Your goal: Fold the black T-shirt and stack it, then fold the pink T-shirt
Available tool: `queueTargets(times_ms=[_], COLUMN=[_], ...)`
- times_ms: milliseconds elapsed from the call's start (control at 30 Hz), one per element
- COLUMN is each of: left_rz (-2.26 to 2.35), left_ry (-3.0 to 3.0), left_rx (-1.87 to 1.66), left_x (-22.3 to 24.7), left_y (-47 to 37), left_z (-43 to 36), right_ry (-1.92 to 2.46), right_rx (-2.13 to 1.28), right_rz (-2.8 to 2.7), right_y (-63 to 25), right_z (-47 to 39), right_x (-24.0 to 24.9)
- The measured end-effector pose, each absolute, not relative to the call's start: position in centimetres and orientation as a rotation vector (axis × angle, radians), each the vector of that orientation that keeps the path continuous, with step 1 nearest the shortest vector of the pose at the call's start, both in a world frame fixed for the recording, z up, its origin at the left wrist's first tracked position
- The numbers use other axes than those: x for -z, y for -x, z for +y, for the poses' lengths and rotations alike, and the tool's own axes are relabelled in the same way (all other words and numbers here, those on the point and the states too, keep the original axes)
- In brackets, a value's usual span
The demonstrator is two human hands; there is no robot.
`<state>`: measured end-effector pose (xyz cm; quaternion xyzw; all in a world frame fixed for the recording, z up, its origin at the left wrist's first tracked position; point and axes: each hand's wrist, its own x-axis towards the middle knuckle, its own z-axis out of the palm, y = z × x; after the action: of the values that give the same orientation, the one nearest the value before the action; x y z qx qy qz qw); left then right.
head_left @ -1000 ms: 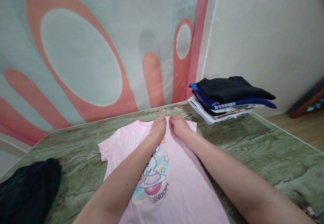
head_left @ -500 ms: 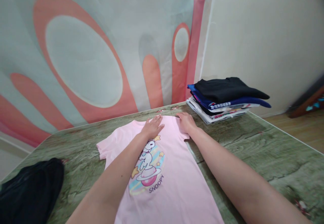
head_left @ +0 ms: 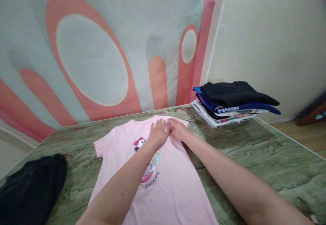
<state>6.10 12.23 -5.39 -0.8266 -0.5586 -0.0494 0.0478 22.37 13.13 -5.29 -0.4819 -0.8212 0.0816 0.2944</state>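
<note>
A pink T-shirt [head_left: 175, 177] lies spread front up on the table, its neckline at the far side, with a cartoon dog print and the word SNOOPY. My left hand [head_left: 159, 133] rests flat on its upper chest, below the right end of the neckline, fingers stretched out. Right beside it, my right hand [head_left: 178, 129] has its fingers bent together on the cloth by the right shoulder, pinching it. The right sleeve pokes out beyond that hand. My left forearm covers part of the print.
A stack of folded clothes [head_left: 236, 97], black on top, stands at the table's back right. Dark cloth [head_left: 33, 187] lies at the left. The wood-patterned table [head_left: 257, 160] meets a wall with a pink and grey covering [head_left: 114, 41] behind.
My right hand has moved left from the right sleeve to beside my left hand. The right sleeve now points out to the right. The view has shifted slightly left.
</note>
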Motion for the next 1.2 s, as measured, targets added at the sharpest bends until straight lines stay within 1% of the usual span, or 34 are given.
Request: queueTargets(times_ms=[200,367,567,667,767,833,900,1000,1200], left_rz=[-1.672,-1.691,-1.565,-1.564,-1.567,-1.554,-1.552,-1.686,-1.803], left_ry=[2.56,2.603,2.71,2.678,2.684,2.728,2.777,2.698,2.54], left_rx=[0.171,0.123,0.026,0.032,0.029,0.021,0.028,0.105,0.112], left_x=[5.3,4.5,3.3,2.9,2.8,2.6,2.5,2.4,4.1], left_y=[-5.3,-4.9,0.2,2.1,1.2,-0.2,-1.5,-1.7,2.1], left_z=[11.8,10.9,5.9,3.5,2.2,2.2,2.8,4.6,7.9], right_ry=[1.619,1.71,1.769,1.892,1.793,1.614,1.53,1.568,1.648], right_rx=[-0.19,-0.166,-0.147,-0.054,0.073,0.046,-0.034,-0.064,-0.051], right_rz=[-2.344,-2.34,-2.33,-2.274,-2.312,-2.401,-2.44,-2.395,-2.384], right_y=[-23.5,-24.1,-24.1,-23.5,-21.8,-20.3,-19.1,-18.9,-20.5], right_z=[13.2,13.3,13.2,12.6,11.3,10.4,9.6,9.5,11.1], right_x=[5.8,5.6,5.3,4.2,3.2,2.9,3.1,4.1,5.7])
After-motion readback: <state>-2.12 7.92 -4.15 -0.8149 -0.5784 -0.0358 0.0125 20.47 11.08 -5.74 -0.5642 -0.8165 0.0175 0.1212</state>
